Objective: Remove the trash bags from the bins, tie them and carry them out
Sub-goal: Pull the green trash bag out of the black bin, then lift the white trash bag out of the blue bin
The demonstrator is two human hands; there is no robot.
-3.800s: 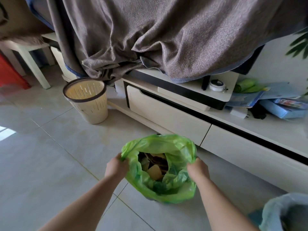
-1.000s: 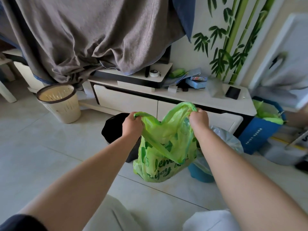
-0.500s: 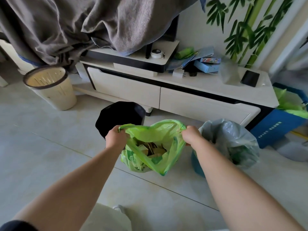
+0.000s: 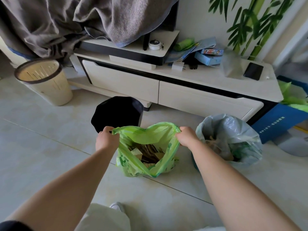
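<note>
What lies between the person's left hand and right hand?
In the head view, the green plastic trash bag, mouth open, spans left hand to right hand, both gripping its rim; brown cardboard scraps show inside.

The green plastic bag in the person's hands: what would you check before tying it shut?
1. The left hand grips the rim of the green plastic trash bag: ok.
2. The right hand grips the opposite rim: ok.
3. The brown cardboard scraps sit well below the rim: ok.
4. The bag is out of the black round bin behind it: ok.
5. Mouth gathered for a knot: not ok, it gapes wide open.
6. Plastic free of tears: cannot tell.
</note>
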